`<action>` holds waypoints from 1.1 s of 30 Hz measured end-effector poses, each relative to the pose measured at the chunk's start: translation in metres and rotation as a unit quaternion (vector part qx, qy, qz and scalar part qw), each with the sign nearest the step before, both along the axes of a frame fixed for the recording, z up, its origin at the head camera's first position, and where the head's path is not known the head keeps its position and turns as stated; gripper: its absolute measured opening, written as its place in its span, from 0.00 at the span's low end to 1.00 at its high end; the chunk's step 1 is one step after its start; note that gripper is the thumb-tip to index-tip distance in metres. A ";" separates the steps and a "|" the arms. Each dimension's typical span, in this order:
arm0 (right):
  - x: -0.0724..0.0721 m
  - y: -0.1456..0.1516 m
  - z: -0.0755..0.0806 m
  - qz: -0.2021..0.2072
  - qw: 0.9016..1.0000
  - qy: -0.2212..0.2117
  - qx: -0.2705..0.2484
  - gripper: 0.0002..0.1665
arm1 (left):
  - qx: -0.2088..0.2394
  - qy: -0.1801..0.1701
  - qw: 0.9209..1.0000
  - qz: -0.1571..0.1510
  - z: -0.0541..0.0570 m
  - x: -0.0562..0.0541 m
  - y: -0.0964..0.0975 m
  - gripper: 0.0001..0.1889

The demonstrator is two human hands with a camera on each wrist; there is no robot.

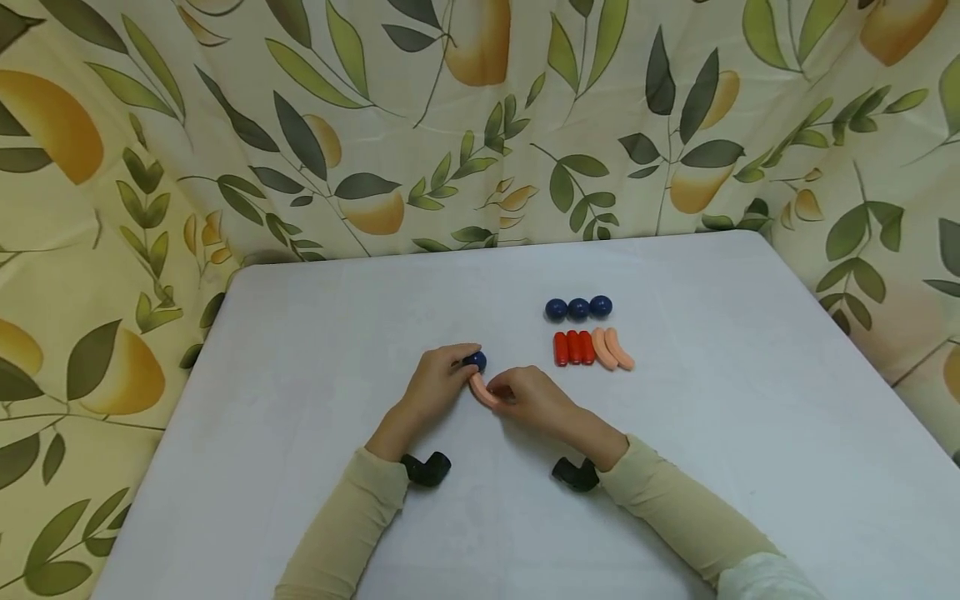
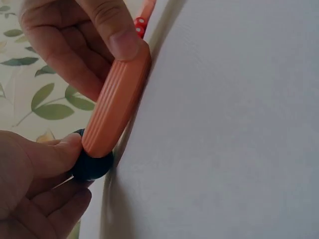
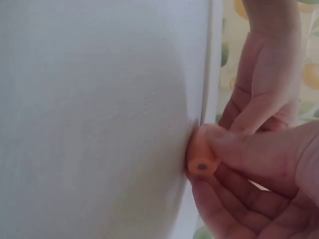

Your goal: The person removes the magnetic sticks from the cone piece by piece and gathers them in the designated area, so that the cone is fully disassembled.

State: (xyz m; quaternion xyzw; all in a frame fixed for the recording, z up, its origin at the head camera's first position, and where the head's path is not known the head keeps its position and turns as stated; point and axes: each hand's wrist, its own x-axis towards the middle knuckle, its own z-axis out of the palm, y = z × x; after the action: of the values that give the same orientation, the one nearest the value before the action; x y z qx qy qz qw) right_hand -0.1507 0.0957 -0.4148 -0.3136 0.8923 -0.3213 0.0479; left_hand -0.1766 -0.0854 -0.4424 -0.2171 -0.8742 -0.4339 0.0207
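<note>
Near the middle of the white table, my left hand (image 1: 438, 379) pinches a dark blue ball (image 1: 476, 361) between thumb and fingers. My right hand (image 1: 536, 400) grips the lower right end of a curved orange rod (image 1: 482, 391). In the left wrist view the rod (image 2: 118, 102) has ridged sides, and its far end meets the ball (image 2: 93, 168) beside the left thumb. From the right wrist view, the rod's near end (image 3: 201, 166) shows a small dark spot at its centre, with the right thumb and fingers around it.
Right of the hands lie three short red rods (image 1: 573, 347) side by side, beside two curved orange rods (image 1: 612, 348). A row of three blue balls (image 1: 578, 309) sits behind them. Black devices show at the left wrist (image 1: 427, 469) and right wrist (image 1: 576, 475). Patterned cloth (image 1: 480, 167) hangs behind the table.
</note>
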 end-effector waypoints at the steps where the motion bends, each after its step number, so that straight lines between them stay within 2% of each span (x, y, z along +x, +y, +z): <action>1: 0.001 0.001 0.001 0.000 1.000 0.002 0.002 0.06 | -0.002 0.001 1.000 0.000 0.001 -0.001 0.000 0.17; 6: 0.006 0.011 0.004 -0.003 1.000 -0.004 0.002 0.06 | -0.014 0.013 1.000 0.013 0.003 -0.010 0.002 0.17; 9: 0.008 0.021 0.005 -0.015 1.000 -0.006 -0.001 0.08 | -0.012 0.008 1.000 0.020 0.002 -0.016 0.005 0.17; 14: 0.011 0.041 0.008 -0.051 0.999 -0.007 -0.006 0.10 | -0.015 0.000 1.000 0.020 0.001 -0.026 0.015 0.17; 18: 0.009 0.061 0.011 -0.095 0.995 -0.009 -0.011 0.11 | -0.014 -0.027 0.999 0.027 0.000 -0.037 0.027 0.17; 21: 0.004 0.078 0.012 -0.138 0.990 -0.011 -0.013 0.09 | -0.004 -0.056 0.998 0.037 -0.001 -0.047 0.035 0.17; 23: 0.000 0.088 0.013 -0.163 0.986 -0.010 -0.017 0.10 | 0.002 -0.063 0.997 0.038 -0.001 -0.053 0.041 0.17; 28: -0.009 0.114 0.016 -0.214 0.977 -0.009 -0.023 0.15 | -0.001 -0.044 0.999 0.029 -0.001 -0.065 0.055 0.17; 33: -0.016 0.135 0.018 -0.263 0.963 -0.055 -0.020 0.18 | -0.011 -0.045 0.998 0.037 -0.002 -0.073 0.071 0.17</action>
State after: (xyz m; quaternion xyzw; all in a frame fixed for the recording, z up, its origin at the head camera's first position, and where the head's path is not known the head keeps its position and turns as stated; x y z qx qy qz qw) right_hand -0.1670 0.2306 -0.3966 -0.0504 0.9328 -0.3569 0.0043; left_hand -0.2500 -0.0146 -0.4447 -0.1649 -0.8863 -0.4328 -0.0052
